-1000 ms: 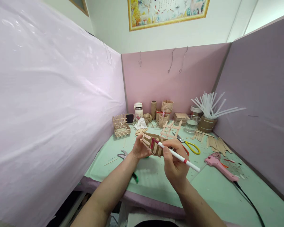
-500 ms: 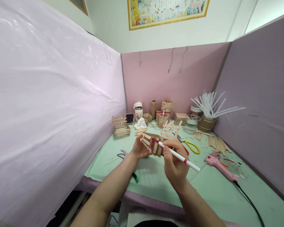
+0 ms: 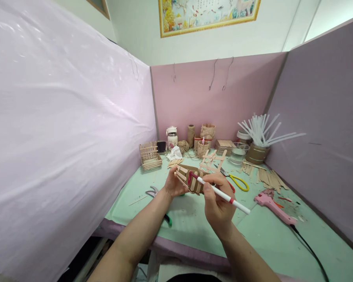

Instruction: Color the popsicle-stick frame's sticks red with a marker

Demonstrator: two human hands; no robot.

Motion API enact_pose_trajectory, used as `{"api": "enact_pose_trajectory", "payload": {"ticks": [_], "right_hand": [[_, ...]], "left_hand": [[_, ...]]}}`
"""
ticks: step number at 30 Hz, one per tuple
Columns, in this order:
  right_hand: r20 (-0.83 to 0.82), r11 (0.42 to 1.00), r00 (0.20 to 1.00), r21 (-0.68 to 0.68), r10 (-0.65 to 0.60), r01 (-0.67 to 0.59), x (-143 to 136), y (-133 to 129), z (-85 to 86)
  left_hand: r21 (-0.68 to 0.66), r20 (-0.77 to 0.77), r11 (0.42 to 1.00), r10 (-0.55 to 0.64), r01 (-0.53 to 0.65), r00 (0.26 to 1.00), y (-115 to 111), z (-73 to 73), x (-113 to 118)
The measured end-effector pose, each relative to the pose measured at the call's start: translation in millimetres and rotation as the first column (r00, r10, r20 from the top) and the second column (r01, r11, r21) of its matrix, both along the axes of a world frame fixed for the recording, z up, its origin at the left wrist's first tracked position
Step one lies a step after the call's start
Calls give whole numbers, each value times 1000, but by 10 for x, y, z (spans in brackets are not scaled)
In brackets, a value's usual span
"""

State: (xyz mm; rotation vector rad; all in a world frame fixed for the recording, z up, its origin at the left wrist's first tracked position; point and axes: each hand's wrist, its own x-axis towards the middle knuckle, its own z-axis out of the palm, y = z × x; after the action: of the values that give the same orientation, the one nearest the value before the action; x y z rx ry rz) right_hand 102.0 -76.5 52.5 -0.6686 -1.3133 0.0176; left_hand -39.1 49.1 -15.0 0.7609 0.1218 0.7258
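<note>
the right hand (image 3: 219,205) is nearest, its fingers curled tight around a white marker (image 3: 223,194) with a red tip; the marker slants from lower right up to upper left, and its tip touches a stick on the cardboard piece (image 3: 191,179). the left hand (image 3: 173,184) grips that cardboard piece by its left end, thumb on top and fingers wrapped beneath, holding it in the air above the green table (image 3: 261,239). the piece is brown, with pale craft sticks laid across it; one stick near the tip is coloured red. just left of the left wrist a pair of pliers (image 3: 153,192) lies on the table. to the right, well apart from the hands, a pink glue gun (image 3: 273,207) rests flat with its black cord trailing toward the near edge. just beyond the hands lie yellow-handled scissors (image 3: 237,181) and a small frame of sticks (image 3: 213,159). farther right loose craft sticks (image 3: 266,176) lie scattered. at the far wall stand a stick-built crate (image 3: 150,156), a white jar (image 3: 172,138), a ball of twine (image 3: 182,146), a glass bowl (image 3: 239,152), and a tub of white rods (image 3: 260,137).
</note>
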Motion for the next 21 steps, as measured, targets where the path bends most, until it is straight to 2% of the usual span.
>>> {"api": "enact_pose_trajectory", "payload": {"ticks": [10, 21], "right_hand": [[-5, 1000, 1000, 11, 4, -4, -6, -1, 11], [-9, 1000, 1000, 15, 9, -9, -5, -2, 2]], "left_hand": [[11, -19, 1000, 7, -6, 1000, -4, 3, 0], [-52, 13, 999, 0, 0, 1000, -20, 18, 3]]}}
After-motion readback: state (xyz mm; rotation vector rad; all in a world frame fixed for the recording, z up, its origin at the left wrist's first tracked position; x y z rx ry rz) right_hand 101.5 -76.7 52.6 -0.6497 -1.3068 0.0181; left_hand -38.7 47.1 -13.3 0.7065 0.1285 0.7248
